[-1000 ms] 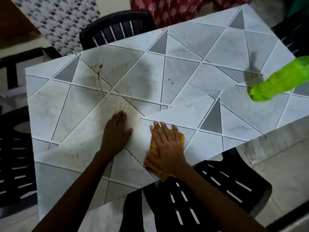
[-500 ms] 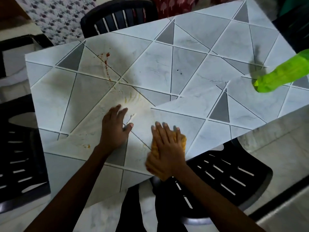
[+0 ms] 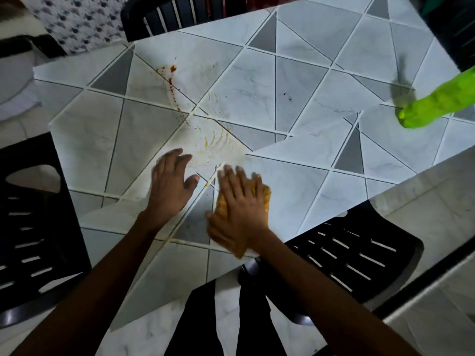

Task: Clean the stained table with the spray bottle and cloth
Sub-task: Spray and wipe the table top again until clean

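Cloth [image 3: 266, 195] mostly hidden under flat right hand [image 3: 239, 206] — left hand [image 3: 169, 187] flat, empty (bottle [image 3: 442, 104] cropped).

No readable text, label, brand or number on anything in view.

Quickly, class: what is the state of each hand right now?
Left hand: open, flat on the table.
Right hand: open, straight fingers pressing the yellow cloth onto the table.
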`<action>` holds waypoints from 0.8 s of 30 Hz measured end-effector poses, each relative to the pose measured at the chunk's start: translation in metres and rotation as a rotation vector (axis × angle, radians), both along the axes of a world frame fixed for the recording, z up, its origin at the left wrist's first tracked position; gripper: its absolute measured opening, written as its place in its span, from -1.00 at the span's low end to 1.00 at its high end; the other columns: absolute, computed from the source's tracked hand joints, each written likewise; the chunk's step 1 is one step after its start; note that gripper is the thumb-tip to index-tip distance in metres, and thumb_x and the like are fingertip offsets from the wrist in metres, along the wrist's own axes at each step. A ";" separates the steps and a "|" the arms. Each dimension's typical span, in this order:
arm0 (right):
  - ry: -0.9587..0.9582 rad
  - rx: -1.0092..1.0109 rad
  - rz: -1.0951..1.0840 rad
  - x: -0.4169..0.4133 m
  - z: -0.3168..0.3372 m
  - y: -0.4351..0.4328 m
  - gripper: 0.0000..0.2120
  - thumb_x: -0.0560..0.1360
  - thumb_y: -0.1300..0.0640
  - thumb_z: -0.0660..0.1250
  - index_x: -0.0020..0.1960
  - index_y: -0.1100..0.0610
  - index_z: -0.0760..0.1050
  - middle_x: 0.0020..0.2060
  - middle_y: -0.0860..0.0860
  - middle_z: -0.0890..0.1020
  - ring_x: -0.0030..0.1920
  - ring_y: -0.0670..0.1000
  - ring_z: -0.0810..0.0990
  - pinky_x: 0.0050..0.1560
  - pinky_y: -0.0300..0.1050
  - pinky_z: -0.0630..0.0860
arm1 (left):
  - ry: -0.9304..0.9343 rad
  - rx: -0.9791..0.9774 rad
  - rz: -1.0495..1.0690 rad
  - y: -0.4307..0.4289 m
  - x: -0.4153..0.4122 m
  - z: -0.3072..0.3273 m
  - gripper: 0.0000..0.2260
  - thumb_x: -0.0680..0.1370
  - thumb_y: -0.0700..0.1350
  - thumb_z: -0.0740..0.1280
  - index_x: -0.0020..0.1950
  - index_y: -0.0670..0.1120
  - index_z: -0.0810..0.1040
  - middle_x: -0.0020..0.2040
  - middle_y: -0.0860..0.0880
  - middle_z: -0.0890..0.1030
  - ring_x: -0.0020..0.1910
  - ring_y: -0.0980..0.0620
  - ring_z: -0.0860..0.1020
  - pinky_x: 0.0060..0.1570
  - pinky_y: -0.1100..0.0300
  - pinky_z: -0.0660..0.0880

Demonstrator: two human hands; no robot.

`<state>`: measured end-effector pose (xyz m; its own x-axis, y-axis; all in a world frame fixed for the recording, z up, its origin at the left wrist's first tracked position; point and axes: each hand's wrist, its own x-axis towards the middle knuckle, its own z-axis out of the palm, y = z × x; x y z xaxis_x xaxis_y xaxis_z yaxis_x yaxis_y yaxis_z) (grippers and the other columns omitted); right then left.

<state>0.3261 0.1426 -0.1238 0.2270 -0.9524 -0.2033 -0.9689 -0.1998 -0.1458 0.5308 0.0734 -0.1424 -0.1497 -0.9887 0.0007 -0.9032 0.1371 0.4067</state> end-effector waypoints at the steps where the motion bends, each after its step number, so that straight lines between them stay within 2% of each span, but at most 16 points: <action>1: -0.018 0.000 0.064 -0.002 0.002 0.013 -0.10 0.52 -0.43 0.03 0.67 0.04 -0.14 0.66 0.01 -0.09 0.65 0.11 -0.20 0.56 0.35 -0.11 | 0.001 -0.003 0.017 -0.004 0.006 0.001 -0.54 0.51 0.03 0.35 0.39 -0.07 0.45 0.46 -0.11 0.37 0.44 -0.18 0.30 0.38 -0.14 0.30; 4: -0.034 -0.007 0.081 -0.038 0.002 0.037 -0.09 0.51 -0.43 0.14 0.67 -0.02 -0.09 0.66 -0.06 -0.06 0.65 0.07 -0.15 0.54 0.36 -0.03 | 0.027 -0.003 0.061 -0.014 0.024 0.002 -0.55 0.51 0.05 0.33 0.37 -0.08 0.47 0.43 -0.13 0.40 0.43 -0.17 0.31 0.35 -0.14 0.31; 8: 0.085 -0.002 -0.290 -0.078 -0.004 -0.007 -0.10 0.51 -0.46 0.08 0.67 -0.05 -0.13 0.66 -0.02 -0.08 0.65 0.12 -0.17 0.55 0.39 -0.15 | 0.049 0.002 0.075 -0.024 0.045 0.001 -0.53 0.50 0.09 0.27 0.36 -0.09 0.47 0.42 -0.14 0.41 0.43 -0.18 0.31 0.36 -0.12 0.30; 11: 0.042 -0.008 -0.473 -0.048 -0.007 -0.073 -0.07 0.49 -0.53 -0.02 0.66 0.01 -0.07 0.66 0.06 -0.01 0.65 0.19 -0.08 0.53 0.42 -0.14 | 0.030 -0.010 0.087 -0.028 0.056 0.000 -0.56 0.53 0.05 0.31 0.37 -0.09 0.45 0.43 -0.14 0.39 0.43 -0.19 0.30 0.35 -0.14 0.30; 13: 0.000 -0.027 -0.411 -0.004 -0.011 -0.089 -0.05 0.49 -0.52 -0.02 0.67 0.05 -0.07 0.66 0.08 0.00 0.65 0.19 -0.08 0.55 0.39 -0.16 | 0.035 -0.010 0.107 -0.033 0.061 0.001 -0.56 0.54 0.01 0.36 0.38 -0.11 0.45 0.44 -0.15 0.38 0.44 -0.19 0.28 0.35 -0.15 0.29; 15: -0.012 -0.054 -0.222 0.035 -0.009 -0.070 -0.06 0.52 -0.49 0.02 0.67 0.07 -0.09 0.66 0.07 -0.03 0.65 0.17 -0.11 0.57 0.34 -0.18 | 0.037 -0.010 0.130 -0.040 0.064 0.002 -0.54 0.53 0.02 0.37 0.39 -0.12 0.45 0.45 -0.16 0.37 0.45 -0.19 0.27 0.36 -0.15 0.28; 18: -0.016 -0.047 0.007 0.035 -0.003 -0.022 -0.08 0.52 -0.46 0.08 0.67 0.03 -0.09 0.66 0.00 -0.05 0.65 0.10 -0.14 0.57 0.33 -0.07 | 0.002 -0.013 0.135 -0.059 0.071 0.002 -0.46 0.50 0.12 0.30 0.41 -0.12 0.43 0.47 -0.18 0.35 0.46 -0.22 0.28 0.39 -0.18 0.26; 20: -0.026 -0.058 -0.015 0.007 -0.005 -0.007 -0.09 0.51 -0.44 0.14 0.67 -0.01 -0.08 0.66 -0.04 -0.04 0.65 0.07 -0.13 0.56 0.34 -0.05 | -0.029 -0.008 0.127 -0.076 0.079 0.000 -0.42 0.50 0.18 0.26 0.43 -0.11 0.41 0.49 -0.19 0.33 0.47 -0.23 0.27 0.39 -0.22 0.27; 24: 0.067 -0.037 -0.344 -0.048 -0.009 -0.038 -0.11 0.52 -0.45 0.10 0.67 -0.04 -0.10 0.66 -0.01 0.00 0.65 0.12 -0.06 0.56 0.37 -0.10 | -0.062 -0.022 0.110 -0.080 0.092 -0.009 -0.42 0.56 0.24 0.17 0.51 0.00 0.31 0.56 -0.10 0.25 0.54 -0.16 0.17 0.46 -0.19 0.16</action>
